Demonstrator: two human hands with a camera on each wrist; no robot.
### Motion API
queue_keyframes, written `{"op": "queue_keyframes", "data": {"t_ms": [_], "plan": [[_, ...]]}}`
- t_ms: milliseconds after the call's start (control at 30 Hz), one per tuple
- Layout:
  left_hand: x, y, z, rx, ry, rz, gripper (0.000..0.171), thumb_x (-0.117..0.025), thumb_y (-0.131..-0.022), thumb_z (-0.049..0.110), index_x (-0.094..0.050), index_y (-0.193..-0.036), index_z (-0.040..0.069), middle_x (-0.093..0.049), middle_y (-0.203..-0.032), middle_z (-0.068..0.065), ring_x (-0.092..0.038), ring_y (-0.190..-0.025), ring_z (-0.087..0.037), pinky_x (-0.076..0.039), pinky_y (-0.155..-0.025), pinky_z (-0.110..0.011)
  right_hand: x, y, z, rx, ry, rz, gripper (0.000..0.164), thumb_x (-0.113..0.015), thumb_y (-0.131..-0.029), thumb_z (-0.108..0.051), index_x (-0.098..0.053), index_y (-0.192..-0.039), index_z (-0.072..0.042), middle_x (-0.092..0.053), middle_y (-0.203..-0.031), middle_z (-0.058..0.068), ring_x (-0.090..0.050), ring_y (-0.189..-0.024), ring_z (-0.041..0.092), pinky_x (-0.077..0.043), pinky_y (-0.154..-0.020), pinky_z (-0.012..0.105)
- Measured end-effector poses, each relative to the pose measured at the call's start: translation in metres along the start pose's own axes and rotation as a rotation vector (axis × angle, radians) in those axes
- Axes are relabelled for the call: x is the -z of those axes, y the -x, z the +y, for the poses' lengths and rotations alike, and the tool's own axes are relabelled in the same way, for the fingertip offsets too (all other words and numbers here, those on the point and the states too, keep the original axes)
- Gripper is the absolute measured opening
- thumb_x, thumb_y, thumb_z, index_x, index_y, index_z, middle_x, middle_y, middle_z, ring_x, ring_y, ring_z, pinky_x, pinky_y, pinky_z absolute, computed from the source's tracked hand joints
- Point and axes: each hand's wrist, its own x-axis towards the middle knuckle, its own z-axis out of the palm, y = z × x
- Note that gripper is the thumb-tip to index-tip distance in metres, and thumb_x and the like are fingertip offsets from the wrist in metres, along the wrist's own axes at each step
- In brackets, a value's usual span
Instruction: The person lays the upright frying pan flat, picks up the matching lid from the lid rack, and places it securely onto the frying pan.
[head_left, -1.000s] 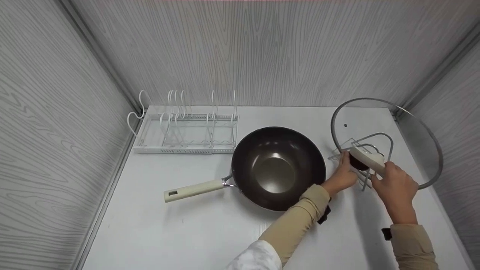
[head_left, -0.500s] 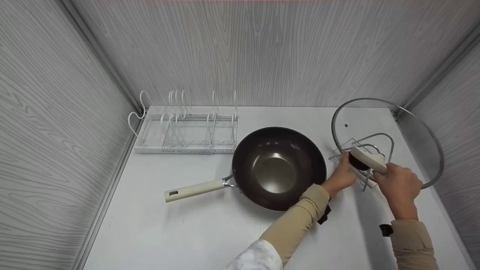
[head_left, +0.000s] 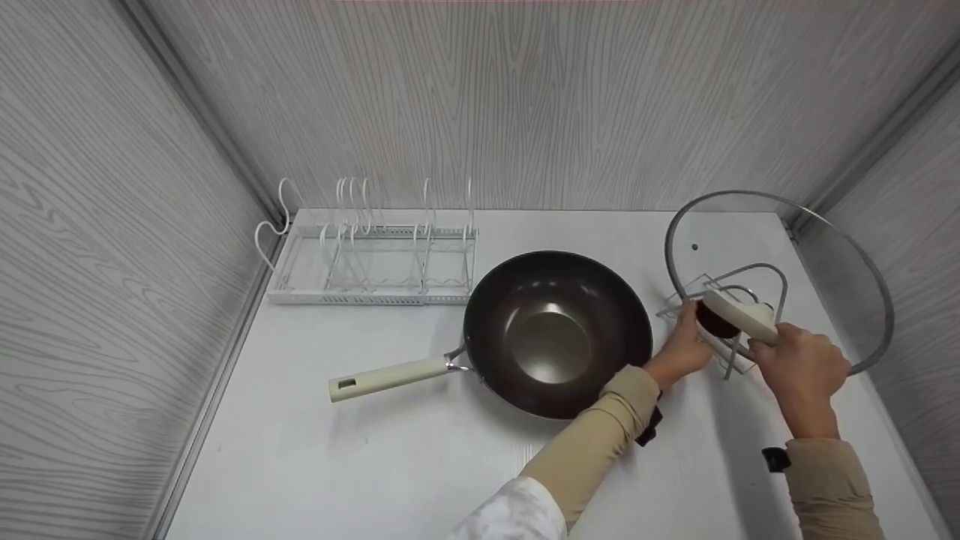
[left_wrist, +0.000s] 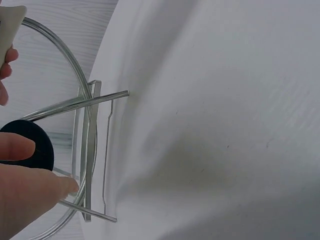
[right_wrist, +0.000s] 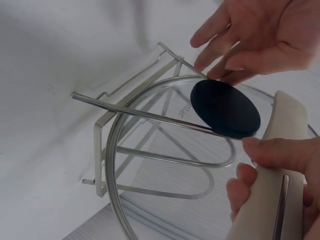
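A large glass lid with a steel rim stands tilted in a small wire lid rack at the right. Its upright cream handle carries a dark round disc. My right hand grips that handle, thumb on one side and fingers curled behind. On the rack's left side is my left hand, its fingers extended beside the disc and against a rack wire. Exact contact of the left fingertips is partly hidden. Under my left forearm lies a dark wok with a cream handle.
A white extendable pan rack with upright wire loops stands at the back left. Grey wood-grain walls enclose the white table on the left, back and right.
The lid and my right hand have shifted very slightly to the right. My left hand stays almost in place; the wok and pan rack have not moved.
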Motion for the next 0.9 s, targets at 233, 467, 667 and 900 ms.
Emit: {"op": "queue_keyframes", "data": {"t_ms": [233, 467, 667, 900], "plan": [[0.001, -0.003, 0.004, 0.015, -0.013, 0.031, 0.080, -0.044, -0.081, -0.017, -0.024, -0.155, 0.007, -0.019, -0.163, -0.009, -0.016, -0.148, -0.012, -0.018, -0.116, -0.020, 0.019, -0.003, -0.003, -0.034, -0.007, 0.021, 0.034, -0.070, -0.075, -0.018, -0.044, -0.055, -0.008, -0.037, -0.047, 0.009, -0.034, -0.043, 0.033, -0.023, -0.036, 0.045], [0.002, -0.010, 0.013, 0.019, -0.030, 0.119, 0.066, -0.045, -0.081, -0.014, -0.039, -0.146, 0.002, -0.039, -0.151, -0.008, -0.032, -0.141, -0.012, -0.026, -0.112, -0.019, 0.037, -0.006, -0.012, -0.065, -0.030, 0.096, 0.030, -0.072, -0.075, -0.021, -0.054, -0.060, -0.002, -0.044, -0.049, 0.015, -0.040, -0.043, 0.042, -0.027, -0.038, 0.052], [0.004, -0.013, 0.025, 0.046, 0.049, 0.189, 0.049, -0.046, -0.091, -0.007, -0.049, -0.139, 0.000, -0.050, -0.141, -0.008, -0.041, -0.134, -0.012, -0.035, -0.105, -0.018, 0.051, -0.007, -0.021, -0.008, -0.045, 0.207, 0.021, -0.071, -0.076, -0.019, -0.067, -0.071, 0.001, -0.052, -0.052, 0.023, -0.042, -0.042, 0.045, -0.025, -0.038, 0.051], [0.018, -0.008, 0.042, 0.053, 0.013, 0.147, 0.035, -0.042, -0.102, 0.011, -0.056, -0.131, -0.002, -0.060, -0.128, -0.008, -0.055, -0.117, -0.011, -0.046, -0.093, -0.020, 0.060, -0.002, -0.028, 0.031, -0.058, 0.321, 0.021, -0.078, -0.075, -0.019, -0.073, -0.083, 0.000, -0.059, -0.060, 0.030, -0.046, -0.046, 0.053, -0.028, -0.041, 0.059]]}}
